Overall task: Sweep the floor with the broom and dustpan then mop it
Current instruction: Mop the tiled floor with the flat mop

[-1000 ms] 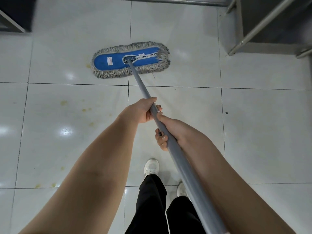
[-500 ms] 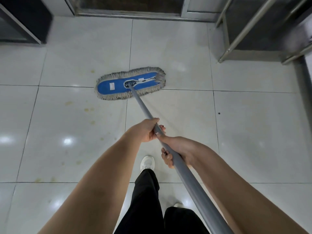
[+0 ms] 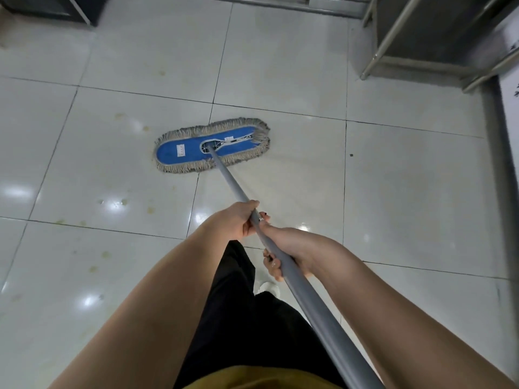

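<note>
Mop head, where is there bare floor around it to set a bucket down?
Bare tile lies right of the mop head, out to the metal rack, save one dark speck. More lies beyond it, between the dark cabinet and that rack. Left tiles carry yellow stains.

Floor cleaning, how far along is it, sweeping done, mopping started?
No sweeping tools in view, so sweeping seems finished. Mopping is in hand: left hand and right hand grip the mop handle, mop head flat on the tiles. Left: yellowish spots beside the mop and a dark speck to its right.
</note>
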Action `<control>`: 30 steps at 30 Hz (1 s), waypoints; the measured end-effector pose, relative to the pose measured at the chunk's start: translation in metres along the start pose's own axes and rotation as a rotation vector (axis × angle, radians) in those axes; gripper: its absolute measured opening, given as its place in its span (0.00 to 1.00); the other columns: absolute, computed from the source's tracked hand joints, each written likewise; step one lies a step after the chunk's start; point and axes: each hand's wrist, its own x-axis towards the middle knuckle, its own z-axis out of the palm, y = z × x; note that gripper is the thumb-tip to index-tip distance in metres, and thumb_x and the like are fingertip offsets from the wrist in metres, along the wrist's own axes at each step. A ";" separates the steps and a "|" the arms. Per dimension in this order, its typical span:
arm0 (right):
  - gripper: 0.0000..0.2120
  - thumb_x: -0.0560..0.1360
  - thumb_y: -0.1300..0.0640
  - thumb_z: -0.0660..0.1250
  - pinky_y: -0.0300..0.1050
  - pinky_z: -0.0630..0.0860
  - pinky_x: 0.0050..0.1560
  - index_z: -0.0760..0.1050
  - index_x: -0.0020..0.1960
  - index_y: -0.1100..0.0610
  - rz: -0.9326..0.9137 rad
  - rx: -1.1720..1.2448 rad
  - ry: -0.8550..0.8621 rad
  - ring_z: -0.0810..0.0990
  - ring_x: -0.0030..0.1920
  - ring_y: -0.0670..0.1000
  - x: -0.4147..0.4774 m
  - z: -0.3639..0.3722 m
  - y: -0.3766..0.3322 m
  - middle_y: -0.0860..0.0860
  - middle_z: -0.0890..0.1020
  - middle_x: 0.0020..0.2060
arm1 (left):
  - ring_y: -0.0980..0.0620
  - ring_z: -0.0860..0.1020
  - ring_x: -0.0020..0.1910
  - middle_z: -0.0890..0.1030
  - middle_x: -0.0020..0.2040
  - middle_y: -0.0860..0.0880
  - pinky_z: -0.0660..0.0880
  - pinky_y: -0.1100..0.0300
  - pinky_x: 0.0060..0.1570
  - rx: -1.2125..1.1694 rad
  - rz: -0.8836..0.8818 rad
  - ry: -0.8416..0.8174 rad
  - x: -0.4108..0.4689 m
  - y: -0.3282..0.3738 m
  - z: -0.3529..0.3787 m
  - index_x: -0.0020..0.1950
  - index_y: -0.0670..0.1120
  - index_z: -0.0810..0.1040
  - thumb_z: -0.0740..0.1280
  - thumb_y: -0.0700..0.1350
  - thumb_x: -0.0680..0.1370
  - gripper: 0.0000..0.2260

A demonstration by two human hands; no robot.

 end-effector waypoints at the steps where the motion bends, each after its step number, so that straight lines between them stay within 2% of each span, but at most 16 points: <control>1: 0.26 0.74 0.35 0.61 0.31 0.65 0.18 0.64 0.36 0.58 0.004 -0.007 -0.004 0.64 0.15 0.45 -0.003 0.001 0.012 0.51 0.68 0.21 | 0.53 0.77 0.20 0.74 0.34 0.44 0.77 0.63 0.21 0.003 -0.005 -0.009 -0.007 -0.012 -0.001 0.50 0.40 0.68 0.59 0.45 0.82 0.08; 3: 0.26 0.74 0.35 0.61 0.31 0.65 0.18 0.64 0.36 0.58 0.025 -0.026 -0.012 0.65 0.15 0.45 -0.009 0.003 0.031 0.51 0.68 0.21 | 0.53 0.78 0.21 0.75 0.35 0.44 0.78 0.62 0.23 0.016 -0.021 -0.033 -0.021 -0.030 -0.004 0.53 0.40 0.67 0.58 0.45 0.82 0.08; 7: 0.26 0.73 0.35 0.62 0.32 0.66 0.18 0.64 0.35 0.58 0.064 -0.058 -0.004 0.65 0.15 0.46 -0.017 0.009 0.055 0.51 0.68 0.20 | 0.52 0.80 0.24 0.75 0.36 0.44 0.79 0.60 0.25 0.003 -0.062 -0.060 -0.037 -0.054 -0.012 0.49 0.40 0.68 0.58 0.45 0.82 0.09; 13: 0.25 0.74 0.36 0.63 0.31 0.66 0.18 0.65 0.37 0.58 0.082 -0.058 0.051 0.64 0.14 0.47 -0.010 0.027 0.049 0.52 0.69 0.21 | 0.53 0.79 0.22 0.75 0.35 0.45 0.79 0.60 0.26 -0.011 -0.046 -0.012 -0.034 -0.053 -0.024 0.51 0.39 0.67 0.58 0.45 0.82 0.08; 18: 0.24 0.76 0.37 0.60 0.31 0.65 0.18 0.64 0.37 0.58 0.055 -0.111 0.107 0.64 0.13 0.46 0.007 0.044 0.019 0.52 0.68 0.21 | 0.54 0.78 0.21 0.74 0.33 0.46 0.79 0.58 0.38 -0.043 0.004 0.030 -0.019 -0.027 -0.039 0.46 0.41 0.67 0.57 0.45 0.82 0.09; 23: 0.25 0.77 0.37 0.59 0.30 0.65 0.19 0.64 0.38 0.58 0.047 -0.120 0.111 0.64 0.13 0.47 0.023 0.071 -0.021 0.52 0.67 0.24 | 0.54 0.78 0.21 0.76 0.21 0.49 0.77 0.57 0.47 -0.082 0.031 0.046 -0.004 0.010 -0.069 0.43 0.41 0.68 0.58 0.46 0.82 0.11; 26: 0.25 0.77 0.37 0.59 0.30 0.65 0.18 0.64 0.38 0.58 0.047 -0.118 0.107 0.64 0.13 0.46 0.034 0.091 -0.051 0.52 0.67 0.23 | 0.54 0.79 0.22 0.77 0.22 0.48 0.78 0.57 0.43 -0.095 0.040 0.033 0.007 0.038 -0.093 0.44 0.41 0.69 0.59 0.47 0.82 0.11; 28: 0.25 0.76 0.37 0.60 0.31 0.66 0.18 0.64 0.38 0.58 0.055 -0.099 0.110 0.63 0.14 0.46 0.043 0.109 -0.076 0.52 0.67 0.21 | 0.53 0.79 0.22 0.77 0.26 0.47 0.79 0.58 0.36 -0.114 0.036 0.028 0.015 0.063 -0.113 0.45 0.41 0.69 0.59 0.47 0.82 0.11; 30: 0.24 0.76 0.37 0.60 0.31 0.66 0.18 0.64 0.38 0.58 0.055 -0.092 0.115 0.63 0.14 0.46 0.050 0.127 -0.101 0.52 0.67 0.21 | 0.53 0.79 0.22 0.76 0.30 0.46 0.79 0.58 0.35 -0.122 0.032 0.025 0.020 0.087 -0.132 0.45 0.41 0.68 0.60 0.47 0.81 0.11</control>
